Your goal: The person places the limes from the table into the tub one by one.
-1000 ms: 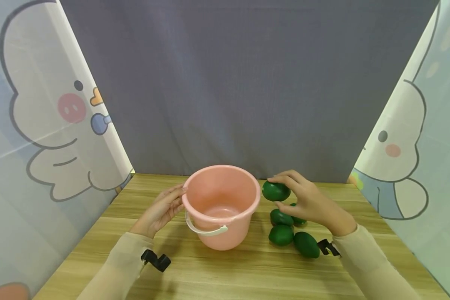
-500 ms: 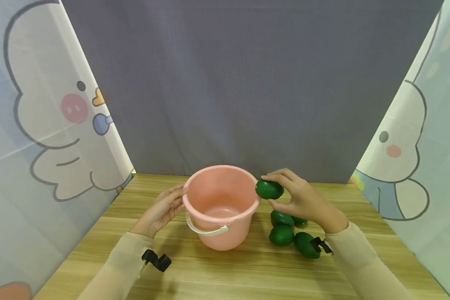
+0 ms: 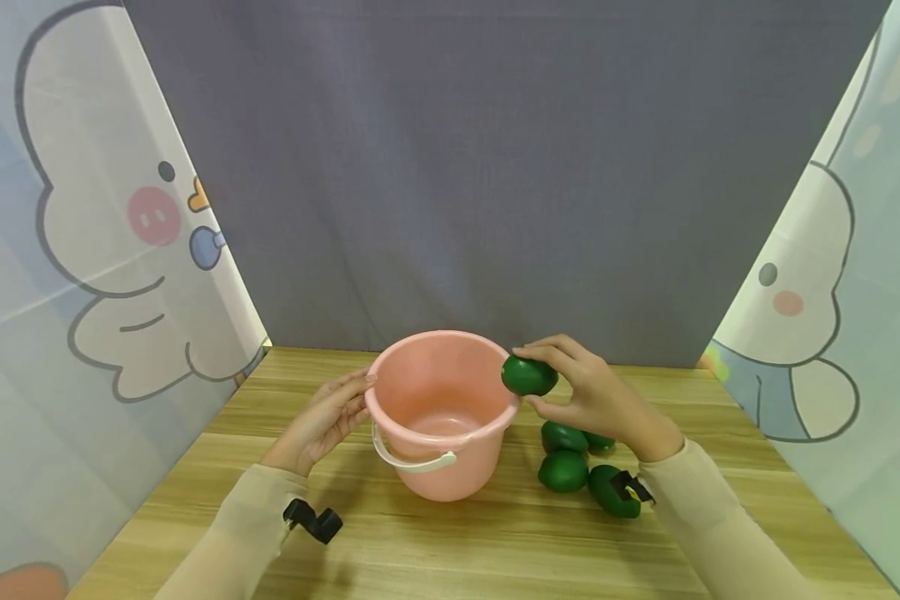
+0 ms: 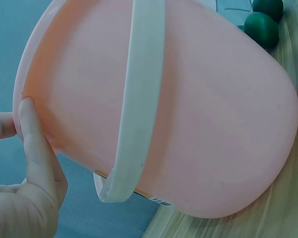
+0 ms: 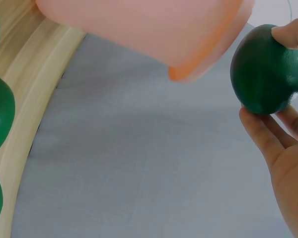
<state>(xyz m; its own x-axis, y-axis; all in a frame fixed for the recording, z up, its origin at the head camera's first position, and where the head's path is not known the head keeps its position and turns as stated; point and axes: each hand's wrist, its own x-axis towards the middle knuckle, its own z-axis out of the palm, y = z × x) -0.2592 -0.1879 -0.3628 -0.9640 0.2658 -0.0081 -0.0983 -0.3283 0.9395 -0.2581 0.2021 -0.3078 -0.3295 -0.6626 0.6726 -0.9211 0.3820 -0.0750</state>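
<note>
A pink bucket (image 3: 468, 471) stands upright on the wooden table, its white handle (image 3: 420, 465) hanging down the near side. My left hand (image 3: 328, 423) grips the bucket's rim at its left, thumb and fingers on either side of the lip, as the left wrist view (image 4: 35, 163) also shows. At the opposite rim, my right hand (image 3: 600, 400) pinches a glossy dark green oval fruit (image 3: 529, 375) between thumb and fingers. That fruit overlaps the right rim in the head view. Inside, the visible bottom of the bucket is bare.
Several similar green fruits (image 3: 563, 472) lie in a cluster on the table (image 3: 450, 550), right of the bucket, one partly behind another. A grey cloth (image 3: 450, 167) hangs behind the table, with cartoon-printed curtains (image 3: 787, 308) on both sides. Black camera mounts (image 3: 313, 520) sit on the wrists.
My right hand has carried the green fruit leftward, from beside the bucket to its right rim. The left hand and bucket have stayed put.
</note>
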